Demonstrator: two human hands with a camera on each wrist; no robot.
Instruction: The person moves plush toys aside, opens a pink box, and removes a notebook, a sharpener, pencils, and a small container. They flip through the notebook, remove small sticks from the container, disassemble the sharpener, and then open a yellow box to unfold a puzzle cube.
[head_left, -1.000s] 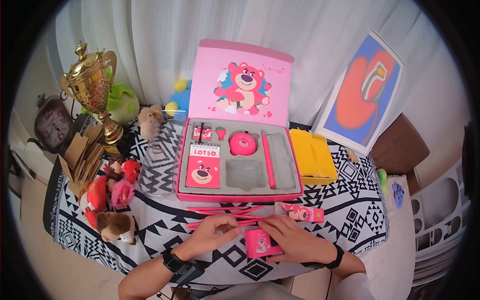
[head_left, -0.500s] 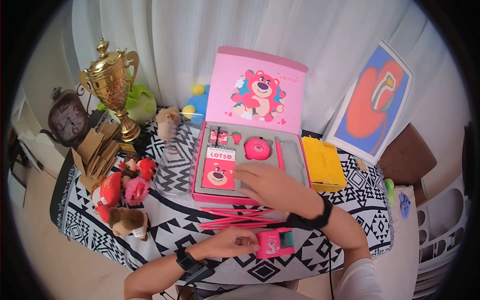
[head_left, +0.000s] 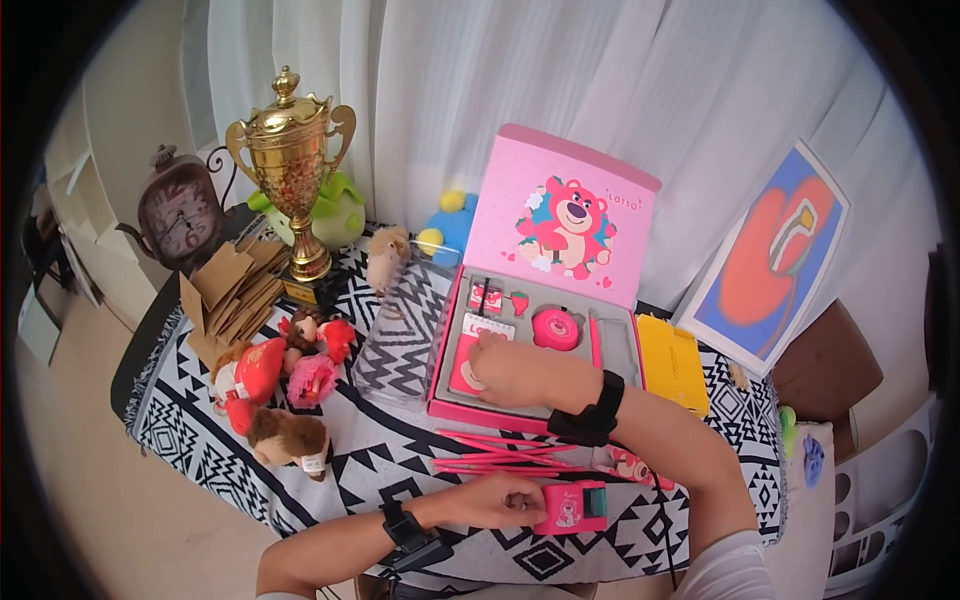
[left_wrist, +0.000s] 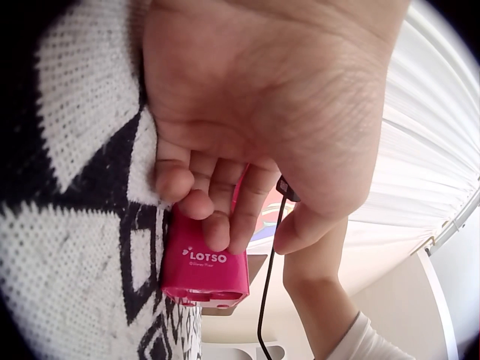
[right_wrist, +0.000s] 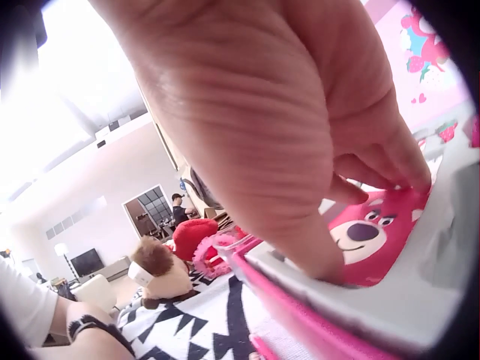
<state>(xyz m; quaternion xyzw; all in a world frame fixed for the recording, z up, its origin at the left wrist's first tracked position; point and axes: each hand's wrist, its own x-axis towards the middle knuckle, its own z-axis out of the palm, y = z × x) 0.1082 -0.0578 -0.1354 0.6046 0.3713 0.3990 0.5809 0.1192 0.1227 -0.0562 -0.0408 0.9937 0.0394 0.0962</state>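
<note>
In the head view my right hand (head_left: pixel 520 377) reaches into the pink gift box (head_left: pixel 490 412), over the spiral notepad (head_left: pixel 465 358) with a pink bear on it. The right wrist view has the thumb at the notepad's near edge and fingertips on its far part; it lies in its grey slot. My left hand (head_left: pixel 490 502) rests on the cloth with loosely bent fingers, right against a small pink LOTSO case (head_left: pixel 566 510) with a teal window. In the left wrist view the fingertips overlap that case and hold nothing.
Pink pencils (head_left: pixel 500 455) lie in front of the box, beside a small printed pack (head_left: pixel 628 464). A clear plastic cover (head_left: pixel 400 345), plush toys (head_left: pixel 290 435) and a gold trophy (head_left: pixel 300 170) stand left. A yellow box (head_left: pixel 672 360) and framed picture (head_left: pixel 770 260) are right.
My right hand has left the pink case and moved up and left into the box, onto the notepad. The left hand stays beside the case. The head view has turned left.
</note>
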